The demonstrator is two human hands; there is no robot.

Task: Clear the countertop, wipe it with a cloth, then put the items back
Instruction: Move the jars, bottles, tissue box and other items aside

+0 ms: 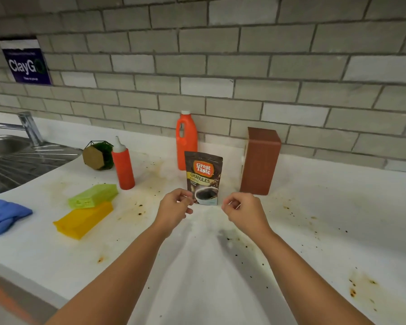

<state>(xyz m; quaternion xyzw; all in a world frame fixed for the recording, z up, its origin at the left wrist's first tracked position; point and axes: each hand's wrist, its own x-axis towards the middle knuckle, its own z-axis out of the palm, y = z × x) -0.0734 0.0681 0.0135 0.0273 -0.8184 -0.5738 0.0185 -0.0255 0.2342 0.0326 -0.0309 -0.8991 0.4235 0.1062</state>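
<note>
Pouch of Great Taste coffee granules point(203, 178) stood upright on the stained white countertop point(197, 273), long axis vertical and printed face turned toward the person, with an orange jug point(186, 141) just behind it and a brown box point(260, 160) near its right side. Both hands hovered low in front of the pouch, one at each bottom corner. The left hand point(175, 205) was the nearer: its curled fingertips overlapped the pouch's lower left corner, though whether they pinched the corner or only lay in front of it could not be told. The right hand point(240, 207) sat just beside the lower right corner, apart from it, fingers curled in with thumb against forefinger and nothing visible between them. From either grip the pouch lay ahead and slightly upward, its body rising between the two wrists. A lift would probably call for closing on the sides higher up, since a tall soft pouch held by its base looked likely to tip. Left of the pouch, well apart, lay a blue cloth point(2, 215), untouched.
</note>
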